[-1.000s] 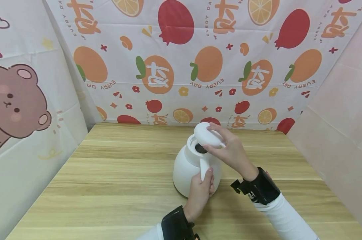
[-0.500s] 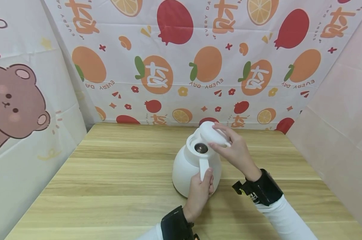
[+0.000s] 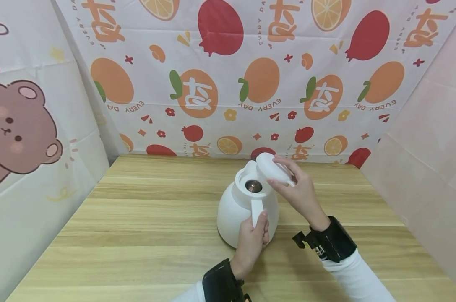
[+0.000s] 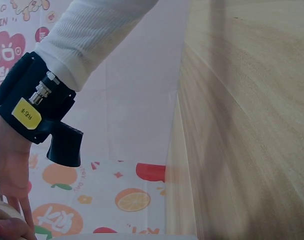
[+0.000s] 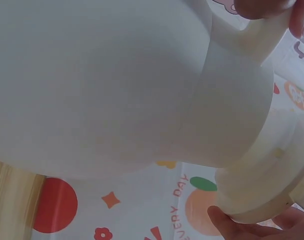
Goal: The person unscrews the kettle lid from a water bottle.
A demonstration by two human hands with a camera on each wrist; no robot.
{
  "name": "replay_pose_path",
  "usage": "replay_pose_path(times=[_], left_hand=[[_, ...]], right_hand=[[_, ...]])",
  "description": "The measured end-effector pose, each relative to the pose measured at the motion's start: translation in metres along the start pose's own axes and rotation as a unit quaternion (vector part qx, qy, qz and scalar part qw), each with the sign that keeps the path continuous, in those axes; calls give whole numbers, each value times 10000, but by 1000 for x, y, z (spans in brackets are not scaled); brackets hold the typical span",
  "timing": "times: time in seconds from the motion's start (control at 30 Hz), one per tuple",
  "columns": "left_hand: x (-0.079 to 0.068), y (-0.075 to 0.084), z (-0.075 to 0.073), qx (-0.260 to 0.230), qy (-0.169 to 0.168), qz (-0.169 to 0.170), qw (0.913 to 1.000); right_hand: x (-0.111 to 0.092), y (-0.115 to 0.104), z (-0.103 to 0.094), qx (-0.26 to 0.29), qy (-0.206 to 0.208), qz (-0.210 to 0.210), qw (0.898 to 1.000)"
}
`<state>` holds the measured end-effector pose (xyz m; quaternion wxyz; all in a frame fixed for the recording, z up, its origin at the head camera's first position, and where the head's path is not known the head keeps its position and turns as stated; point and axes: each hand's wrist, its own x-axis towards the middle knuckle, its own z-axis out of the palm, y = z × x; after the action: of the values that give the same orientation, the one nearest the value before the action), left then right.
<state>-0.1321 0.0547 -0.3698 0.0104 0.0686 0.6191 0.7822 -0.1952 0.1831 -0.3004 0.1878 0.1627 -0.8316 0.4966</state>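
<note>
A white thermos jug (image 3: 231, 218) stands upright on the wooden table, its round dark mouth uncovered in the head view. My left hand (image 3: 249, 245) grips the jug's handle (image 3: 256, 209) with fingers curled round it. The jug's white lid (image 3: 271, 167) is tilted above the right side of the opening, and my right hand (image 3: 299, 191) pinches it between thumb and fingers. Large in the right wrist view is the jug's body (image 5: 101, 85), with the lid (image 5: 257, 190) close beside its neck. The left wrist view shows only a little of the left hand's thumb.
The wooden table (image 3: 137, 235) spreads around the jug. Behind it hangs a fruit-printed cloth (image 3: 160, 84). A bear-printed cloth (image 3: 84, 126) borders the left side and a pale pink one (image 3: 431, 147) the right. Black camera straps sit on both wrists.
My right hand has drawn the lid to the right, tilting it more and uncovering more of the jug's mouth. The left hand and the jug have stayed in place.
</note>
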Motion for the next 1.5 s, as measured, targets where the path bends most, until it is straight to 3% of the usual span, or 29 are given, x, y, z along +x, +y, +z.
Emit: replay_pose_path(times=[0.4, 0.8, 1.5], left_hand=[[-1, 2, 1, -15, 72, -28, 10000], [-1, 3, 0, 39, 36, -127, 9999], [-2, 1, 1, 6, 22, -76, 10000]], right_hand=[[-3, 6, -6, 430, 196, 186, 9987], [-8, 11, -17, 521, 266, 386, 9975], [-23, 18, -23, 821, 749, 964, 9891]])
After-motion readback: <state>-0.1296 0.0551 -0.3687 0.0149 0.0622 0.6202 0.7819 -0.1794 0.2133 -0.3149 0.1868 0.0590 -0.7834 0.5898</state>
